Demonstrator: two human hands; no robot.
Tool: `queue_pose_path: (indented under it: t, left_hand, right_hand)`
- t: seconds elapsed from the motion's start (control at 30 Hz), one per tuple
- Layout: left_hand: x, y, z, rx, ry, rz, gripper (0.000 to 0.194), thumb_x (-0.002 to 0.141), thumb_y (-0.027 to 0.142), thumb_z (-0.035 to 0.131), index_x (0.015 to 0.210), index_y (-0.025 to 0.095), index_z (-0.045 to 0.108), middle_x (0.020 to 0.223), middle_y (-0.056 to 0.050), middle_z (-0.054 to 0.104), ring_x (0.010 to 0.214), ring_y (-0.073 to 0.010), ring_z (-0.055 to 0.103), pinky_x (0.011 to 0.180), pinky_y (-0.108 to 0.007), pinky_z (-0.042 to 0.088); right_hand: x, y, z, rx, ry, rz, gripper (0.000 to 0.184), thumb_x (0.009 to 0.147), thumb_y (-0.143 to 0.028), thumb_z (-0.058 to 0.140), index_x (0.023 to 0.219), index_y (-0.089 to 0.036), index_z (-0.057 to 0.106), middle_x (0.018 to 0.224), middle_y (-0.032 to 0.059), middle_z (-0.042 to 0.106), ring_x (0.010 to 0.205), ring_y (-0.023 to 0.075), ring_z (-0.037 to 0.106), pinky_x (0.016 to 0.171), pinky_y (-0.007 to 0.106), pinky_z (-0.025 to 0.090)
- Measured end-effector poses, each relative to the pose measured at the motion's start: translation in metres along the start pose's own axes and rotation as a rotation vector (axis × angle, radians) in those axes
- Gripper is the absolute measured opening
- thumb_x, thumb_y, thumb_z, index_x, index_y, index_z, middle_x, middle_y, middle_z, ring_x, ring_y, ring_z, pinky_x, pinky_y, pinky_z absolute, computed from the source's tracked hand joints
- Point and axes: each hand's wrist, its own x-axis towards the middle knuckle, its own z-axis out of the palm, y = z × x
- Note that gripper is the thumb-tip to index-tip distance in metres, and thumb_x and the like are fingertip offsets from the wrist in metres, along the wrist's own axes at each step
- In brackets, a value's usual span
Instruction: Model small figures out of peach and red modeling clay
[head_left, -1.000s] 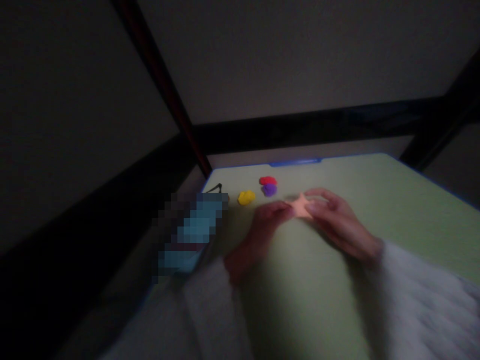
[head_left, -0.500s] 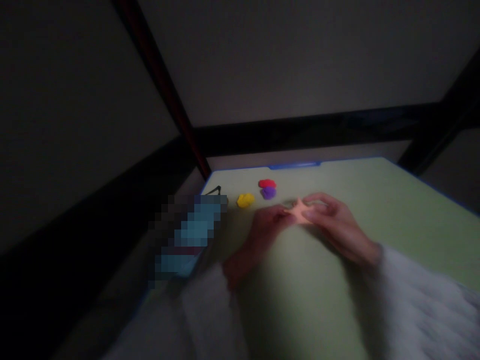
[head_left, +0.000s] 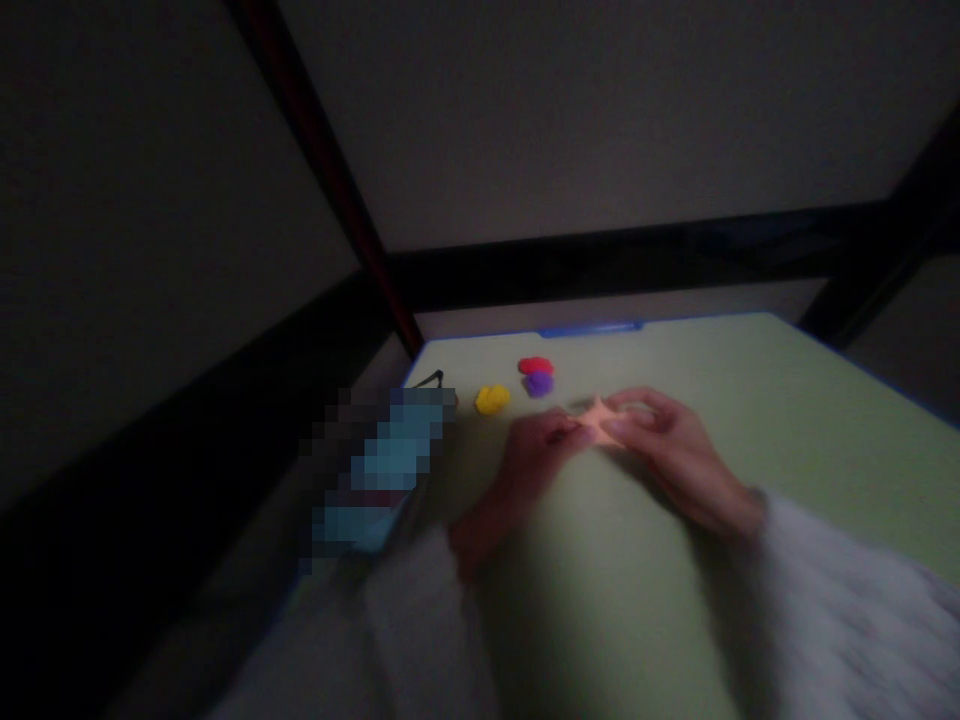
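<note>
A pale orange star of what looks like modelling clay (head_left: 598, 416) is held between both hands above the table. My left hand (head_left: 529, 455) pinches its left side, the thumb along the lower edge. On the other side, my right hand (head_left: 675, 450) grips it with the thumb on its face and the fingers behind. Beyond my left hand lie a yellow clay lump (head_left: 492, 400), a purple clay lump (head_left: 539, 384) and a red clay lump (head_left: 535, 366). Purple and red touch or overlap in this view. Dim light blurs the finger details.
The pale green tabletop (head_left: 780, 400) has a blue rim with a blue handle-like strip (head_left: 592, 329) at the far edge. To the left, a pixelated light-blue object (head_left: 386, 460) lies near the table's edge, a thin dark piece (head_left: 429, 380) beside it. A wall stands behind.
Both hands keep hold of the star in nearly the same place. My right thumb sits slightly further left on it. The clay lumps have not moved on the table.
</note>
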Motion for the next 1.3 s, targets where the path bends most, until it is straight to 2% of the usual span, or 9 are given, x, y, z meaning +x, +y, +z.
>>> queue_pose_path:
  t: [0.27,0.4,0.53,0.7,0.77,0.9,1.07,1.17,1.3]
  left_hand:
    - [-0.001,-0.001,0.003,-0.053,0.031,0.008,0.028,0.069,0.036,0.062,0.051,0.014,0.059,0.058,0.001,0.049,0.060,-0.0116,0.044,0.058,-0.025,0.033]
    - [-0.002,-0.002,0.004,-0.182,0.033,-0.059,0.027,0.069,0.036,0.063,0.055,0.014,0.059,0.058,0.001,0.053,0.059,-0.0110,0.045,0.058,-0.024,0.033]
    - [-0.001,-0.006,0.004,-0.262,0.050,-0.108,0.025,0.067,0.036,0.065,0.059,0.013,0.061,0.057,0.002,0.053,0.057,-0.0094,0.045,0.057,-0.023,0.033]
    - [0.000,-0.009,0.005,-0.405,0.076,-0.093,0.022,0.063,0.032,0.070,0.075,0.014,0.066,0.064,0.001,0.060,0.059,-0.0097,0.049,0.060,-0.024,0.038]
    - [0.000,-0.009,0.005,-0.402,0.084,-0.085,0.022,0.063,0.032,0.070,0.075,0.014,0.066,0.064,0.001,0.059,0.059,-0.0093,0.048,0.060,-0.023,0.037]
    - [0.000,-0.005,0.003,-0.427,0.064,-0.116,0.017,0.067,0.031,0.064,0.067,0.015,0.063,0.063,0.000,0.056,0.060,-0.0102,0.047,0.058,-0.024,0.037]
    - [-0.002,0.007,0.000,-0.459,-0.026,-0.120,0.010,0.068,0.027,0.061,0.068,0.017,0.062,0.068,-0.002,0.057,0.063,-0.0119,0.049,0.058,-0.024,0.038]
    - [-0.004,0.004,0.001,-0.519,-0.081,-0.125,0.016,0.069,0.030,0.063,0.073,0.014,0.061,0.069,-0.001,0.057,0.061,-0.0100,0.048,0.059,-0.024,0.038]
    - [-0.005,-0.005,0.004,-0.598,-0.104,-0.118,0.021,0.069,0.033,0.066,0.072,0.013,0.061,0.069,-0.002,0.058,0.062,-0.0098,0.049,0.060,-0.024,0.038]
  right_hand:
    - [-0.002,0.001,0.002,0.009,0.009,0.000,0.032,0.056,-0.023,0.080,0.083,-0.020,0.064,0.062,-0.0028,0.068,0.056,0.0117,0.060,0.056,0.024,0.043]
    - [-0.001,0.000,0.001,0.052,-0.009,0.020,0.033,0.056,-0.023,0.080,0.084,-0.020,0.063,0.060,-0.0033,0.067,0.057,0.0114,0.060,0.059,0.025,0.044]
    - [0.000,0.001,0.000,-0.002,0.000,-0.003,0.034,0.056,-0.021,0.080,0.086,-0.020,0.063,0.062,-0.0028,0.068,0.055,0.0112,0.060,0.056,0.024,0.043]
    - [0.001,0.001,-0.003,-0.084,-0.022,-0.046,0.028,0.058,-0.022,0.079,0.082,-0.019,0.064,0.065,-0.0015,0.068,0.057,0.0104,0.061,0.055,0.022,0.044]
    - [0.001,0.001,-0.003,-0.131,-0.045,-0.066,0.026,0.060,-0.021,0.077,0.081,-0.018,0.064,0.066,-0.0007,0.068,0.059,0.0108,0.062,0.057,0.022,0.045]
    - [0.001,0.000,-0.002,-0.189,-0.091,-0.070,0.030,0.061,-0.018,0.076,0.086,-0.019,0.062,0.069,-0.0002,0.068,0.063,0.0119,0.063,0.059,0.023,0.046]
    - [-0.001,-0.001,-0.003,-0.105,-0.187,-0.008,0.042,0.062,-0.017,0.075,0.100,-0.021,0.057,0.077,-0.0012,0.068,0.063,0.0096,0.061,0.058,0.020,0.045]
    - [-0.002,-0.002,-0.002,-0.007,-0.175,0.031,0.045,0.061,-0.019,0.077,0.102,-0.021,0.057,0.076,-0.0018,0.068,0.062,0.0083,0.060,0.058,0.019,0.044]
    - [-0.005,-0.003,0.003,0.109,-0.149,0.109,0.041,0.060,-0.019,0.078,0.097,-0.020,0.059,0.069,-0.0027,0.067,0.063,0.0078,0.061,0.061,0.017,0.045]
